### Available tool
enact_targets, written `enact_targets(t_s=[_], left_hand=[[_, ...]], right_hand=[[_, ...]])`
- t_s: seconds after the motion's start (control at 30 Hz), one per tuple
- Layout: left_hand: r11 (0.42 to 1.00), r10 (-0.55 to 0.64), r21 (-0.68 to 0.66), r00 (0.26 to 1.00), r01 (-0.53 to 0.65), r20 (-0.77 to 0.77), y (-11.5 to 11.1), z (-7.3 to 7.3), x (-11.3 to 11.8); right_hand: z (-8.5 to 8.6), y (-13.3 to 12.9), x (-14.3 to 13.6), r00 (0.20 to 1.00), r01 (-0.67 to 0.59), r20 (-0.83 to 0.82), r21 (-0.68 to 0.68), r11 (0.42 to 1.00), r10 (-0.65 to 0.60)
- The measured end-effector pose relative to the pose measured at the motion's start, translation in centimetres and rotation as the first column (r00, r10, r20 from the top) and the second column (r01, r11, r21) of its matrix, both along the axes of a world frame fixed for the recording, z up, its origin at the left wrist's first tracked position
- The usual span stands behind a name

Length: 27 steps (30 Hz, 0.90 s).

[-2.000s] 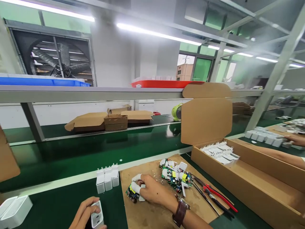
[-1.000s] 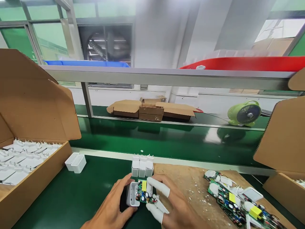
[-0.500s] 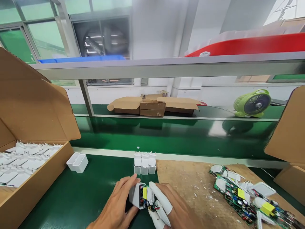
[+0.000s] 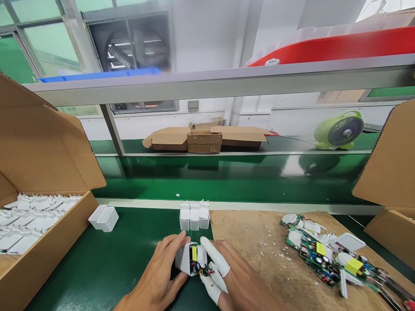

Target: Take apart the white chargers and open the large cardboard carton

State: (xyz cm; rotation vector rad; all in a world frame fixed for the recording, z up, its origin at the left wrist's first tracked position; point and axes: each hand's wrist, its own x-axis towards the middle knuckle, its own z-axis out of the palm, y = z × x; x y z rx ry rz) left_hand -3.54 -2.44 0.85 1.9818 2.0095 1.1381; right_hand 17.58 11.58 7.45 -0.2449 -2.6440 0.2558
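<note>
At the bottom centre, my left hand point(image 4: 162, 270) grips a white casing point(image 4: 184, 259) from its left side, thumb below and fingers above. A circuit board point(image 4: 195, 259) with a yellow part sits partly inside the casing's open right end. My right hand point(image 4: 231, 268), with white covers on its thumb and a finger, closes around the board's outer end and a white piece point(image 4: 218, 277). Just beyond my hands, several small white casings point(image 4: 194, 216) stand in a row. Loose circuit boards point(image 4: 324, 250) with yellow parts lie piled at the right.
An open cardboard box point(image 4: 65, 229) of white parts stands at the left, beside two white casings point(image 4: 103, 218). A wooden board point(image 4: 253, 259) covers the right of the green table. Another box point(image 4: 389, 224) is at the far right; a green fan point(image 4: 340, 129) stands behind.
The whole view has shifted slightly. The board sits a little closer into the casing, and both hands keep their hold.
</note>
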Motion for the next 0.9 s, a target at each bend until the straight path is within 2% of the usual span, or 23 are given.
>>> enact_targets(t_s=[0.13,0.3,0.57,0.77,0.9], left_hand=[[1.000,-0.010,0.027,1.000,0.010,-0.001,-0.1,0.5,0.2],[0.998,-0.012,0.064,1.000,0.011,0.003,0.0,0.8,0.6],[1.000,0.002,0.010,1.000,-0.002,0.008,-0.2,0.6,0.1],[1.000,-0.007,0.012,0.999,0.007,0.037,-0.3,0.6,0.2],[1.000,0.007,0.029,0.999,-0.008,0.044,-0.2,0.8,0.3]], right_hand=[[0.5,-0.3,0.3,0.998,0.020,0.063,-0.026,0.999,-0.019],[0.3,-0.3,0.3,0.997,0.005,0.080,-0.041,0.999,-0.002],[1.4,-0.4,0.6,0.996,-0.019,0.082,0.019,1.000,0.017],[1.1,-0.4,0.8,0.988,-0.008,0.152,-0.047,0.999,0.015],[0.7,-0.2,0.8,0.990,-0.026,0.142,-0.002,1.000,0.026]])
